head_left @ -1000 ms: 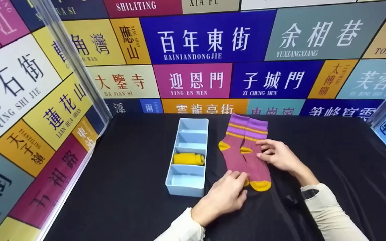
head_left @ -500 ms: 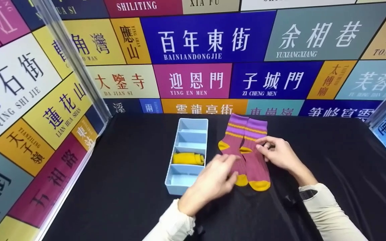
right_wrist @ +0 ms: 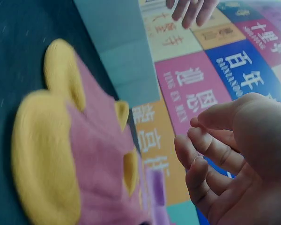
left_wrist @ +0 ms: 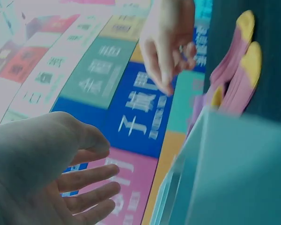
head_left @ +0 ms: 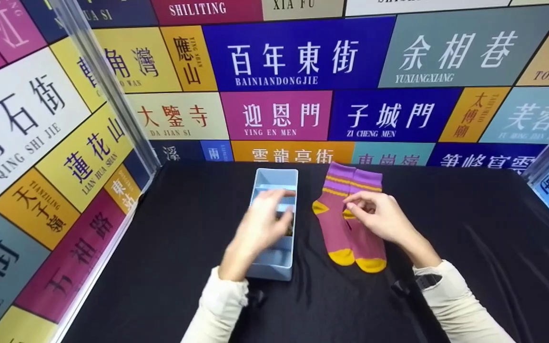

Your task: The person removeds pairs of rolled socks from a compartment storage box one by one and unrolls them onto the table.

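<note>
Two mauve socks lie side by side on the black cloth, the left sock (head_left: 334, 233) and the right sock (head_left: 369, 245), with yellow toes and heels and purple striped cuffs. My right hand (head_left: 381, 216) hovers over their upper part, fingers loosely bent; the right wrist view shows nothing in its grasp. Left of the socks stands a light blue divided box (head_left: 270, 273). Above it is my left hand (head_left: 259, 224), fingers spread and holding nothing. That hand covers most of a rolled yellow cloth item (head_left: 289, 231) in one compartment.
Black cloth (head_left: 169, 267) covers the table. Behind it rises a wall panel (head_left: 298, 52) of colourful printed signs, and another sign panel (head_left: 17, 190) closes off the left side.
My left hand has left the sock toes and moved left and away from me, over the box. The right hand has shifted slightly left across the socks. The socks stay flat.
</note>
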Tool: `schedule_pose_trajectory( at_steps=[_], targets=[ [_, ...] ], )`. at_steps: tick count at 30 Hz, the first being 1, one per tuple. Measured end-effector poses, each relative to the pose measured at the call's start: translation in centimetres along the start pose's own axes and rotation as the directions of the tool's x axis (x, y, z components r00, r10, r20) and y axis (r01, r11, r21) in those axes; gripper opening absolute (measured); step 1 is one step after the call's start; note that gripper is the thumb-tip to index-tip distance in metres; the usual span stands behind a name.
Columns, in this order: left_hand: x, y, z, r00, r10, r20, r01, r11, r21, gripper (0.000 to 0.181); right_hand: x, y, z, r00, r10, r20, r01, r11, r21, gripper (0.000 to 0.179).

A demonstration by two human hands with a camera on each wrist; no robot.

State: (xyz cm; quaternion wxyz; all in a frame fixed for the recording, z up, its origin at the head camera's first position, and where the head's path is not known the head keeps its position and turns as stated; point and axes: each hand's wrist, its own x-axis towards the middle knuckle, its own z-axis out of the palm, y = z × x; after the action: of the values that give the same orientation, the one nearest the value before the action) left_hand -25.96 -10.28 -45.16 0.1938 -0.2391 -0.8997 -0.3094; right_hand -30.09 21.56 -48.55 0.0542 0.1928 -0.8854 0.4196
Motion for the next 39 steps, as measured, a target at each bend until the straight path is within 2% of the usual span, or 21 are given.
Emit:
schedule_pose_trajectory(
  at_steps=[3, 7, 11, 18, 28, 34, 39],
  targets=[
    [0.2, -1.5, -0.8, 0.999, -0.038, -0.026, 0.038, 0.999, -0.022, 0.027, 0.1, -1.1, 0.3, 1.0, -0.013, 0.0, 0.013, 1.0, -0.008, 0.014],
    [0.2, -3.3, -1.2, 0.993, -0.11, -0.031, 0.109, 0.993, -0.043, 0.025, 0.3, -2.6, 0.8, 0.999, -0.04, 0.002, 0.04, 0.999, -0.022, 0.014],
    [0.0, -4.9, -1.1, 0.985, -0.169, -0.028, 0.167, 0.984, -0.054, 0.024, 0.4, -4.0, 1.6, 0.998, -0.06, 0.021, 0.06, 0.998, -0.012, 0.014],
    [-0.4, -7.1, -0.4, 0.976, -0.21, -0.055, 0.206, 0.976, -0.068, 0.023, 0.8, -6.0, 3.3, 0.994, -0.097, 0.055, 0.097, 0.995, 0.005, 0.013],
    [-1.2, -9.3, 0.7, 0.952, -0.305, -0.026, 0.3, 0.946, -0.121, 0.025, 1.6, -7.6, 6.2, 0.983, -0.164, 0.087, 0.161, 0.986, 0.032, 0.011],
    [-1.5, -10.3, 1.4, 0.946, -0.324, -0.03, 0.315, 0.936, -0.155, 0.025, 2.1, -8.0, 8.1, 0.966, -0.232, 0.115, 0.226, 0.972, 0.062, 0.012],
    [-1.7, -10.9, 1.6, 0.935, -0.354, -0.015, 0.343, 0.915, -0.21, 0.026, 2.2, -8.2, 9.4, 0.956, -0.246, 0.162, 0.24, 0.969, 0.053, 0.015]
  ],
)
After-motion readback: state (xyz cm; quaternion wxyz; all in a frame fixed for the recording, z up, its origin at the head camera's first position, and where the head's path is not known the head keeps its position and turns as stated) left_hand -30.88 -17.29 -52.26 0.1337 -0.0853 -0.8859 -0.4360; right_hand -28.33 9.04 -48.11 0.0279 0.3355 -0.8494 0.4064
